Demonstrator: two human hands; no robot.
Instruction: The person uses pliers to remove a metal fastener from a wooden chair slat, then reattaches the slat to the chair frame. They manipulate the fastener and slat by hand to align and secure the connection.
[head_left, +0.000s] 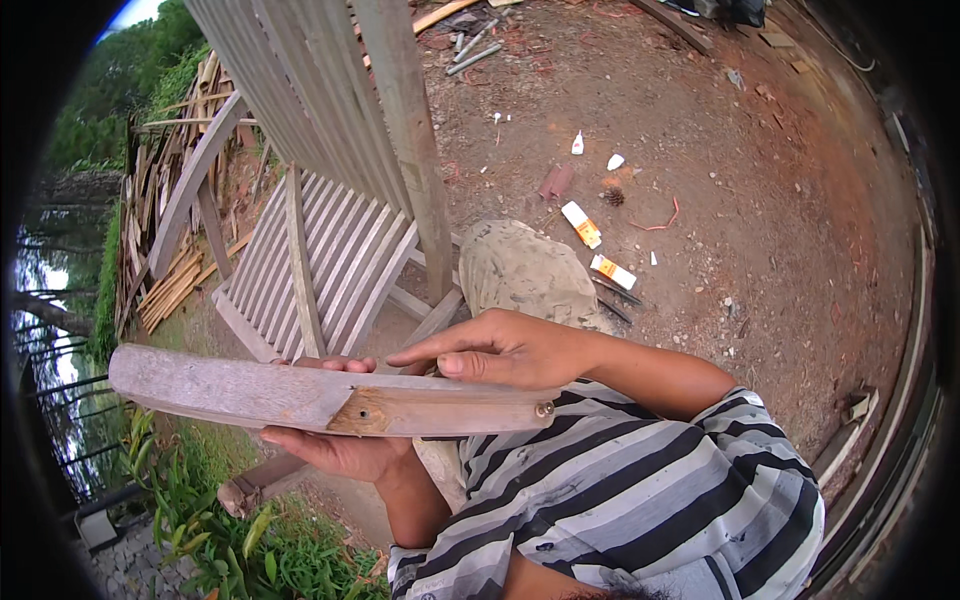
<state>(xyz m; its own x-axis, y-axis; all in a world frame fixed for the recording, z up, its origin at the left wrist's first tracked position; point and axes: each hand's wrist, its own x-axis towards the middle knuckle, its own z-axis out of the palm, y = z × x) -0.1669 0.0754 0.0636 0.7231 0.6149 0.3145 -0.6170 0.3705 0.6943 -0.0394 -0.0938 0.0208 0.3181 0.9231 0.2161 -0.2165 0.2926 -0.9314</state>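
My left hand [345,455] grips a weathered wooden armrest [235,390] from below, its fingertips showing over the far edge. The long, slightly curved piece lies crosswise in front of my striped shirt. Toward its right part is a cut step of paler wood with a small dark hole, and a metal fastener sits at the right end. Stretched out along the far edge, my right hand [500,350] rests on the wood with its thumb and fingers apart. Just beyond stands a grey slatted wooden chair [335,250], tilted in view, with a curved arm [195,185] on its far side.
On the dirt lie two white-and-orange boxes [581,225], small white bottles [577,143], a pine cone [613,197], reddish-brown pieces [556,181] and dark slim tools [615,298]. Metal tubes [474,58] lie farther off. A timber pile [165,240] stands left, green plants [240,545] lower left.
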